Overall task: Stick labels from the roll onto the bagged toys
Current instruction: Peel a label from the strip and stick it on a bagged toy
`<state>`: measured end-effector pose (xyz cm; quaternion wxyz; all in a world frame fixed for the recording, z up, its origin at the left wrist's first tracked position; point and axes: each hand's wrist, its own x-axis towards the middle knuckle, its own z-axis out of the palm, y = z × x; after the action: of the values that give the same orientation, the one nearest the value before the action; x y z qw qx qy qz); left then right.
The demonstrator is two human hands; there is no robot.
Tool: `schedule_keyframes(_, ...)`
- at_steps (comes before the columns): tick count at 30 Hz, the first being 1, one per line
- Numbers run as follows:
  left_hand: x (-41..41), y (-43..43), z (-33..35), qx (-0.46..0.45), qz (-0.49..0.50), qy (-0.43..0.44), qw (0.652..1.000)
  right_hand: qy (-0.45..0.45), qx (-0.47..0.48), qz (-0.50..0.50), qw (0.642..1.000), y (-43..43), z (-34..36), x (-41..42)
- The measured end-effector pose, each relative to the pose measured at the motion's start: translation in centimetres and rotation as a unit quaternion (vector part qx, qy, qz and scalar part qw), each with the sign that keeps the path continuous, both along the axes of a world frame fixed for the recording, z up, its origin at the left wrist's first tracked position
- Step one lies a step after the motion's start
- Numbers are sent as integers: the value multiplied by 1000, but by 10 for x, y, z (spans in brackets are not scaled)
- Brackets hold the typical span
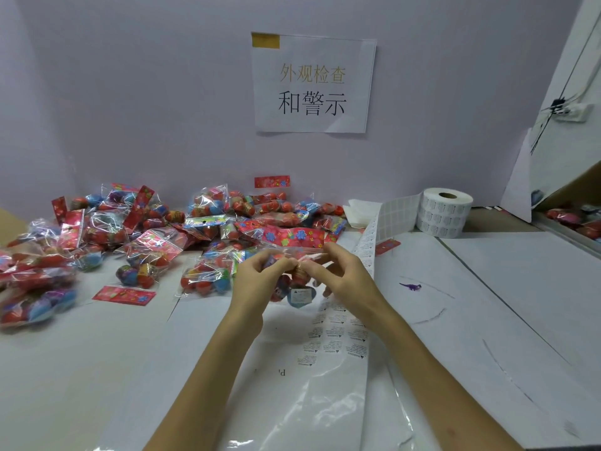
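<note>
The bag (292, 278) I pinch between my left hand (257, 281) and right hand (344, 275) is clear, glossy, crinkled plastic film, like the pile of bags (146, 229) far left. The label roll (445, 213) far right is matt white paper; its strip (338, 333) looks smooth. The table (487, 288) is matt white, with a shiny plastic sheet (309, 402) nearest me

A heap of bagged toys (130, 229) covers the left and back-centre of the table (81, 353). The label roll (444, 216) stands back right (other bags (566, 219) lie beyond it, far right), its strip (338, 333) running forward. Over the strip, before the heap, left hand (253, 281) and right hand (348, 278) grip a bag (292, 288); a sign (312, 83) hangs behind
</note>
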<state>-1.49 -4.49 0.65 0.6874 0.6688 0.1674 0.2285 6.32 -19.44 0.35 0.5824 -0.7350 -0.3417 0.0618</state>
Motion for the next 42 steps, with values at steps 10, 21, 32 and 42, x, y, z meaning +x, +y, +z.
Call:
schedule_keyframes(10, -1, -5, 2, 6, -42, 8, 999, 76, 51, -5, 996, -4, 5, 2)
schedule_keyframes(21, 0, -8, -8, 283, 105, -65, 951, 53, 152, -161, 974, -4, 2, 6)
schedule_keyframes(32, 3, -7, -15, 337, 56, -66, 938, 96, 98, 32, 990, -1, 7, -1)
schedule_keyframes(42, 0, 3, 4, -140, -97, 12, 985, 0, 175, -169, 970, -12, 12, 8)
